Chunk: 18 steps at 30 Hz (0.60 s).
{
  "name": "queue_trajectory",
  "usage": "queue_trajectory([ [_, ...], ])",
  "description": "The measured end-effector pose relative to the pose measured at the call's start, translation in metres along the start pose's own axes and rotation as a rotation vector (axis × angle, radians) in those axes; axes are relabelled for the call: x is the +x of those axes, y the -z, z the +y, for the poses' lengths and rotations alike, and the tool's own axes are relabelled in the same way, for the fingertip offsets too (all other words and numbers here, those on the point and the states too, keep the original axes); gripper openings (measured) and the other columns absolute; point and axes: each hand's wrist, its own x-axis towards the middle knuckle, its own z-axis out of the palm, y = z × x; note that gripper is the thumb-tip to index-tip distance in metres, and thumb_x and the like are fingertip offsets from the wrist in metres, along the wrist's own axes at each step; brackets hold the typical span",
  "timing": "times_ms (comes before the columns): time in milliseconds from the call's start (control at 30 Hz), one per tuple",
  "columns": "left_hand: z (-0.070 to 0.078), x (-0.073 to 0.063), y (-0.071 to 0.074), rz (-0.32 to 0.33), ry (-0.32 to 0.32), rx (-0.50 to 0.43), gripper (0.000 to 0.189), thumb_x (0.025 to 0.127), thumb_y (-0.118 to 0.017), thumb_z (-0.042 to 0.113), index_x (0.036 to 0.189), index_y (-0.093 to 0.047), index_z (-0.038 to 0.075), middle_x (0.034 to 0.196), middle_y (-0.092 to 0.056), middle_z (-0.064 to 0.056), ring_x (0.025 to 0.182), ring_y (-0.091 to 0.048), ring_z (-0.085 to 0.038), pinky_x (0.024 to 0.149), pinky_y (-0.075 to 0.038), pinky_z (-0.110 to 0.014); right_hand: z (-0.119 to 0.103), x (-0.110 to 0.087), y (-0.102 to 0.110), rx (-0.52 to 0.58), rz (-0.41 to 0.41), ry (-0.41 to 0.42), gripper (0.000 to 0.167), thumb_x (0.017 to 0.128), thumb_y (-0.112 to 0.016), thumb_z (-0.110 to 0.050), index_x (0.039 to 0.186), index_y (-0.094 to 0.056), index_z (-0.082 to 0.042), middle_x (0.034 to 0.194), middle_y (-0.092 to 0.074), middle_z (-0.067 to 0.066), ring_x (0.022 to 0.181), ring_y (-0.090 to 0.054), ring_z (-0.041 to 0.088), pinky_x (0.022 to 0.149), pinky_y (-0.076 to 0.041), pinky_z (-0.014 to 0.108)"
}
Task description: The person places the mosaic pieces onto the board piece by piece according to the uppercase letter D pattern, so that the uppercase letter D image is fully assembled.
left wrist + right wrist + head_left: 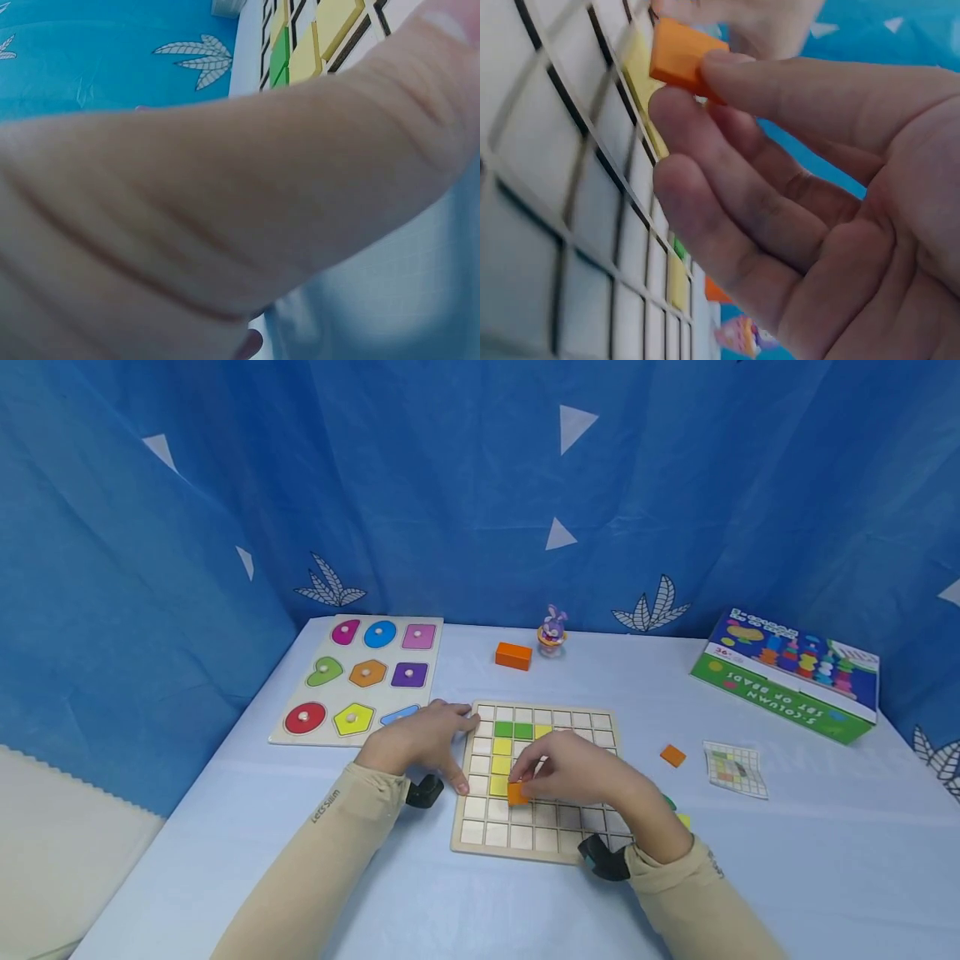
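A wooden grid board (516, 855) lies on the table, with green tiles (513, 730) and yellow tiles (500, 765) set in some of its squares. My right hand (573, 768) pinches an orange square tile (681, 56) between thumb and fingers. In the head view that tile is over the grid, just right of the lowest yellow tile; whether it touches the board I cannot tell. My left hand (423, 739) rests at the board's left edge, thumb and fingers spread along it. Its thumb fills most of the left wrist view.
Beyond the left hand lies a shape puzzle board (300, 732) with knobbed pieces. An orange block (513, 656) and a purple bunny figure (552, 628) stand at the back. On the right are a loose orange tile (672, 755), a pattern card (736, 768) and a toy box (787, 672).
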Motion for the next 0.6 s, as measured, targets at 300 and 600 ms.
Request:
queue_trajectory([
  [300,0.001,-0.001,0.001,-0.004,-0.003,0.007,0.112,0.057,-0.094,0.054,0.154,-0.045,0.026,0.162,-0.033,0.001,0.146,-0.029,-0.027,0.111,-0.039,-0.052,-0.008,0.011,-0.025,0.029,0.017,0.030,0.012,0.087,-0.078,-0.007,0.091,-0.078,-0.018,0.077,-0.064,-0.008,0.076,-0.059,0.015,0.070,-0.054,0.030],
  [600,0.001,-0.001,0.002,-0.008,0.000,0.001,0.112,0.059,-0.095,0.052,0.155,-0.044,0.025,0.163,-0.032,0.000,0.147,-0.027,-0.027,0.111,-0.038,-0.053,-0.010,0.015,-0.033,-0.013,0.052,-0.039,0.010,0.087,-0.080,-0.008,0.087,-0.077,-0.018,0.076,-0.064,-0.009,0.077,-0.058,0.015,0.069,-0.053,0.029],
])
